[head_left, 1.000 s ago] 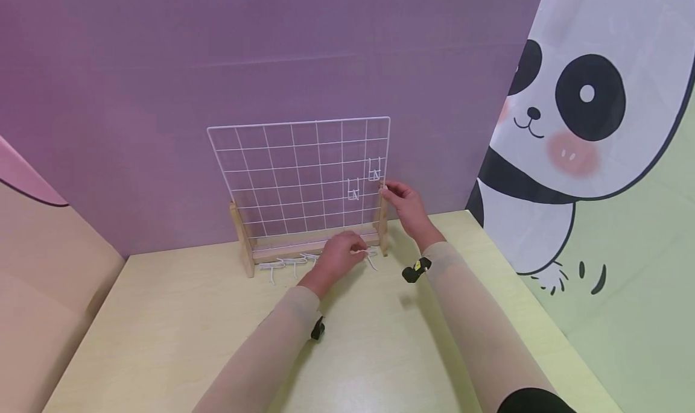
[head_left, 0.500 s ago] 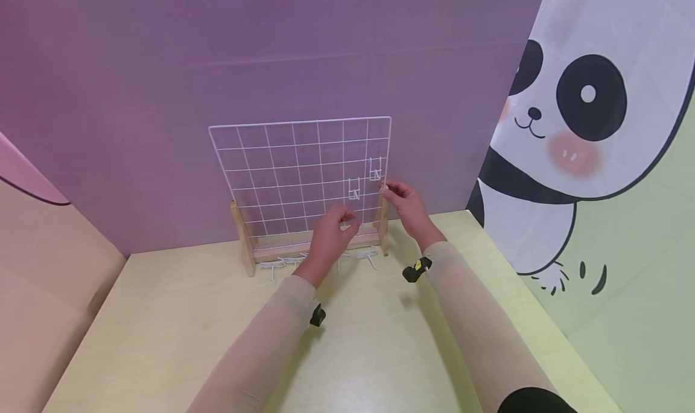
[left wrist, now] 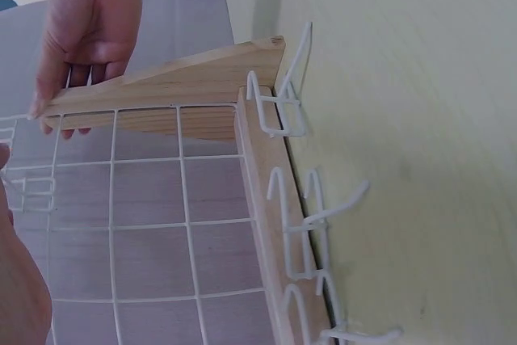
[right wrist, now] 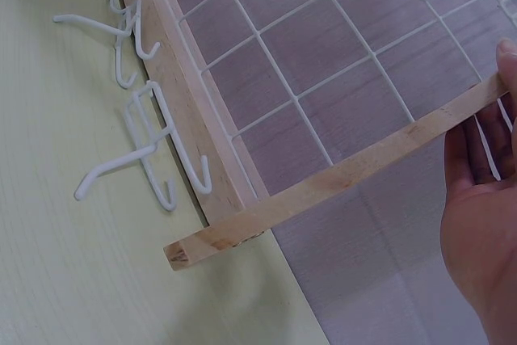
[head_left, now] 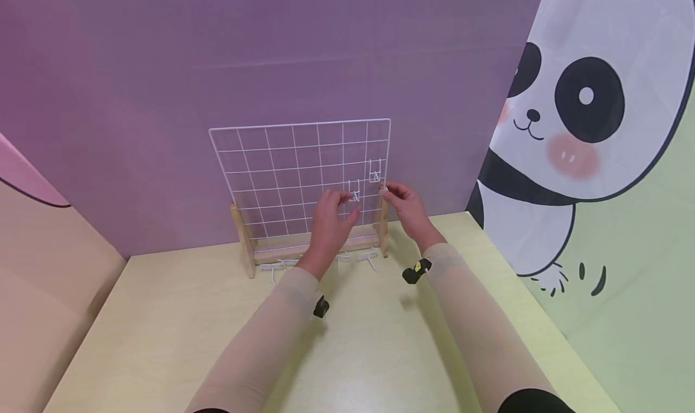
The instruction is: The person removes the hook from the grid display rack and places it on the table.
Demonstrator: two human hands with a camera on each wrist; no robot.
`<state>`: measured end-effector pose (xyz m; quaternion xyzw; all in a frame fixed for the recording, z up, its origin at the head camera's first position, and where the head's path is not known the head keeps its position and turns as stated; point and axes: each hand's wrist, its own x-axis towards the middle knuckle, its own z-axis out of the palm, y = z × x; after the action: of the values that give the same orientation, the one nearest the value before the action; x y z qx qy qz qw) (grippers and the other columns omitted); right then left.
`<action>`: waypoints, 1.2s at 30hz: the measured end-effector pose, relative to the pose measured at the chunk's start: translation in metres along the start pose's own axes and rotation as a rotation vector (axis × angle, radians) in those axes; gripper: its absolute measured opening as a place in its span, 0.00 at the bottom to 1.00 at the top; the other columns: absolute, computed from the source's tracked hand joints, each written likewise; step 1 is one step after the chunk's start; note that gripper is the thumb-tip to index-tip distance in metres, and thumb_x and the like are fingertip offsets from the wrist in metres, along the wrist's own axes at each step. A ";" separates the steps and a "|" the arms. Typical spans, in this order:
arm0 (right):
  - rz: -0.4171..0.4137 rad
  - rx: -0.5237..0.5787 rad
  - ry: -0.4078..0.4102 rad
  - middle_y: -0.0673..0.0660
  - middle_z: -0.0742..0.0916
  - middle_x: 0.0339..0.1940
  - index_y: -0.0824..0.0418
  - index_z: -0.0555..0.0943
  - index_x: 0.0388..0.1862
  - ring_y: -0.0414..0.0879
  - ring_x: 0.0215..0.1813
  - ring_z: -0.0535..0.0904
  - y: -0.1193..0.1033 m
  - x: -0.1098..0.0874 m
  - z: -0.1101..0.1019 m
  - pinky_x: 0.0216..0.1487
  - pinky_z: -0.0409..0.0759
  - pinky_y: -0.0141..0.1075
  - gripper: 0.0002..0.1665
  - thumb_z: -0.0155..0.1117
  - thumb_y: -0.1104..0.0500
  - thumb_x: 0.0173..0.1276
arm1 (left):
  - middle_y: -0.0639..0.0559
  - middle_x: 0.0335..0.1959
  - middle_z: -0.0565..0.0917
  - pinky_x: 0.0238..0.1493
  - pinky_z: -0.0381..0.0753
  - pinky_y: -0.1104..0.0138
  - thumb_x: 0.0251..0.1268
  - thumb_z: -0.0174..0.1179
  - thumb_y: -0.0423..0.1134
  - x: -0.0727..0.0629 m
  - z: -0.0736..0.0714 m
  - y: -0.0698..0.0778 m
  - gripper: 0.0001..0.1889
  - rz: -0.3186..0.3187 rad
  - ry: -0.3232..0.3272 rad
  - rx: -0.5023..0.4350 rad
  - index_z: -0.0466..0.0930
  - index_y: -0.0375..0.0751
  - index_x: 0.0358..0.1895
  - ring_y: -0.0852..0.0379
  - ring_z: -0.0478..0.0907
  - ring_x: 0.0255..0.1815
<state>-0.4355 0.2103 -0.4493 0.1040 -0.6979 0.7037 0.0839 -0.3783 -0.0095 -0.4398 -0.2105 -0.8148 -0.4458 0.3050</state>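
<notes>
A white wire grid (head_left: 321, 167) stands at the centre of the head view, set in a wooden stand made of a left post (head_left: 242, 240), a right post (head_left: 383, 229) and a base bar (head_left: 358, 242) along the bottom. Two white hooks hang on the right part of the grid: the upper hook (head_left: 374, 175) close to its right edge, the lower hook (head_left: 355, 195) below it and to the left.

Both hands are at the grid. The left hand (head_left: 328, 226), just below the middle of the frame, has thumb and fingers parted by a narrow gap beside the lower hook — whether a fingertip touches the wire, I cannot tell. The right hand (head_left: 411, 211), right of centre, pinches the upper end of the right post; at the right edge of the right wrist view, its thumb lies on one side of the wood and its fingers on the other.

Loose hooks (head_left: 368, 255) lie in a row on the bench (head_left: 163, 316) along the front of the base bar, some partly hidden by the left wrist. Behind is a purple backdrop (head_left: 163, 99); a panda picture (head_left: 589, 160) fills the upper right.
</notes>
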 end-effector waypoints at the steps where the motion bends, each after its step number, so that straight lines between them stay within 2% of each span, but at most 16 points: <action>1: 0.003 -0.002 0.002 0.64 0.88 0.67 0.68 0.84 0.69 0.45 0.62 0.81 0.000 0.000 0.000 0.75 0.75 0.43 0.22 0.69 0.58 0.83 | 0.42 0.53 0.83 0.65 0.84 0.56 0.71 0.77 0.33 0.001 0.001 0.000 0.16 0.010 0.003 0.003 0.84 0.34 0.56 0.44 0.83 0.57; 9: 0.023 -0.009 0.012 0.59 0.89 0.63 0.67 0.84 0.69 0.46 0.61 0.80 0.000 0.000 0.000 0.75 0.76 0.43 0.23 0.70 0.58 0.83 | 0.42 0.51 0.84 0.62 0.86 0.55 0.73 0.75 0.34 0.007 0.005 0.002 0.11 0.044 0.009 0.019 0.86 0.35 0.52 0.44 0.85 0.55; 18: 0.021 -0.006 0.007 0.64 0.87 0.68 0.67 0.83 0.71 0.46 0.63 0.80 -0.001 0.000 -0.001 0.77 0.76 0.44 0.23 0.69 0.58 0.84 | 0.45 0.47 0.86 0.61 0.87 0.57 0.74 0.74 0.32 0.008 0.003 0.005 0.06 0.026 0.001 -0.014 0.88 0.36 0.48 0.46 0.87 0.53; 31: 0.029 -0.022 0.007 0.59 0.89 0.66 0.65 0.84 0.70 0.49 0.66 0.80 -0.001 -0.001 -0.001 0.80 0.74 0.47 0.22 0.69 0.56 0.84 | 0.45 0.42 0.89 0.56 0.90 0.56 0.69 0.77 0.29 0.009 0.001 0.003 0.05 0.078 0.073 -0.027 0.92 0.35 0.45 0.46 0.89 0.48; 36: 0.029 -0.025 0.003 0.59 0.88 0.65 0.64 0.84 0.70 0.49 0.65 0.80 -0.001 -0.001 -0.001 0.79 0.74 0.47 0.22 0.69 0.56 0.84 | 0.45 0.43 0.89 0.56 0.90 0.57 0.69 0.77 0.28 0.010 -0.001 0.004 0.06 0.089 0.077 -0.010 0.92 0.35 0.45 0.46 0.90 0.49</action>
<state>-0.4347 0.2117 -0.4488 0.0917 -0.7079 0.6962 0.0762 -0.3828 -0.0077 -0.4303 -0.2308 -0.7901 -0.4437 0.3545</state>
